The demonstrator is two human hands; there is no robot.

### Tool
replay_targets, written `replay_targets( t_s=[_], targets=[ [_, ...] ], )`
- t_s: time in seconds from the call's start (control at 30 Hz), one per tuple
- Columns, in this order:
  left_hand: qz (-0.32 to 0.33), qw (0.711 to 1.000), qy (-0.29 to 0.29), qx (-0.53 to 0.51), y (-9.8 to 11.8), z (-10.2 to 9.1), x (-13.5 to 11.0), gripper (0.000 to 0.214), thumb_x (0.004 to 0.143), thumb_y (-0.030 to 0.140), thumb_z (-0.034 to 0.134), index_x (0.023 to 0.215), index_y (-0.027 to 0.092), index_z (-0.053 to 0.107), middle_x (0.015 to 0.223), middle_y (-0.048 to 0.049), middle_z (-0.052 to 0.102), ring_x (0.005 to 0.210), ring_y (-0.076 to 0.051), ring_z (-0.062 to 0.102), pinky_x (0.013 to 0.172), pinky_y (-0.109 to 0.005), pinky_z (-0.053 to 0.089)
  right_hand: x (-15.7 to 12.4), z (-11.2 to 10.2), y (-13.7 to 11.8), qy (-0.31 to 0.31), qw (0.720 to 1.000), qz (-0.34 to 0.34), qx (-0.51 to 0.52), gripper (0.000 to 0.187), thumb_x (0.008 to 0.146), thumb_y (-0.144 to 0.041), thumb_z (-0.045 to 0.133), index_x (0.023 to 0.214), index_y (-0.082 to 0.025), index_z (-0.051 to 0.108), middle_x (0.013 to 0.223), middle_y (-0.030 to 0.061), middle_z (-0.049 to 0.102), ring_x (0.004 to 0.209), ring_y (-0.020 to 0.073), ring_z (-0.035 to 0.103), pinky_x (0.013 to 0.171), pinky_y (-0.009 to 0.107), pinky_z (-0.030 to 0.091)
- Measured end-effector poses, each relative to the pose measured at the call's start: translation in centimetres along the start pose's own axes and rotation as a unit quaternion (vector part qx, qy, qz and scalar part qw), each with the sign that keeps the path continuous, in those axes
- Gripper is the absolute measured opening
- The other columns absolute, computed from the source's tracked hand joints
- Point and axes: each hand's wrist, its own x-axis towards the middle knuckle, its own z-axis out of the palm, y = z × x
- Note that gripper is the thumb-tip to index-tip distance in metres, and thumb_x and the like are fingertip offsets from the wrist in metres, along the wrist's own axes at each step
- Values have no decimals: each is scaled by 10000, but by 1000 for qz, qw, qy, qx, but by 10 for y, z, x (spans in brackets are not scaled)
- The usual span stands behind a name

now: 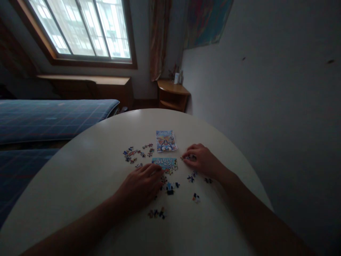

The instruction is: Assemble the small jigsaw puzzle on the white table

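Note:
The partly joined jigsaw puzzle [165, 163] lies on the table, with "Bluey" lettering along its teal top strip. My left hand [145, 183] rests palm down over its lower left side, fingers stretched over the pieces there and the thumb hidden. To the right of the puzzle, my right hand [201, 158] has its thumb and fingers closed around a small puzzle piece [189, 156], partly covered by the fingers. Just beyond the puzzle lies a printed picture sheet [166, 141] with a blue cartoon dog. Joined blue and dark pieces [170, 187] sit below the puzzle's top strip.
Loose pieces [130, 154] spread at the left, with more pieces [157, 213] near me. A few pieces [196, 198] lie at the right. The round white table [106, 138] stands beside a wall [253, 106] and a bed [53, 117].

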Motion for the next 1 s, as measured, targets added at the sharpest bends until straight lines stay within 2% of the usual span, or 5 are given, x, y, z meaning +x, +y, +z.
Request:
replay_targets(
  t_s=[0.2, 0.53, 0.67, 0.8, 1.0],
  targets=[
    [-1, 1000, -1, 0, 1, 0, 0, 312, 965, 210, 464, 1269, 203, 534, 1231, -97, 607, 1103, -259, 573, 922, -461, 544, -1, -1, -6, 1, 999, 8, -31, 102, 789, -302, 715, 846, -222, 744, 1017, 65, 706, 1032, 271, 576, 902, 418, 402],
    [-6, 1000, 6, 6, 0, 2, -1, 297, 971, 206, 440, 1252, 182, 534, 1218, -106, 606, 1109, -261, 569, 931, -464, 541, 1, -7, -24, 9, 992, -82, -96, 40, 803, -181, 628, 810, -181, 667, 841, 40, 725, 878, 208, 654, 871, 361, 383],
    [-5, 1000, 7, 11, 0, 2, -1, 305, 968, 204, 435, 1258, 172, 525, 1227, -112, 599, 1104, -270, 562, 926, -479, 543, -2, -7, -33, -16, 992, -94, -87, 78, 775, -137, 595, 823, -170, 647, 813, 44, 719, 744, 170, 648, 731, 291, 415],
    [1, 1000, 10, 7, -1, 3, -2, 309, 959, 196, 449, 1257, 165, 526, 1228, -112, 594, 1108, -273, 557, 926, -478, 541, -6, -5, -41, -47, 984, -127, -116, 77, 802, -141, 547, 814, -172, 616, 762, 33, 701, 632, 148, 605, 621, 277, 379],
    [-1, 1000, 11, 9, 1, 2, -2, 319, 950, 182, 463, 1262, 170, 527, 1241, -114, 585, 1116, -269, 558, 911, -454, 546, -5, -3, -44, -48, 964, -206, -163, 142, 866, -225, 535, 746, -182, 599, 727, 31, 678, 652, 161, 600, 692, 318, 408]
  ],
)
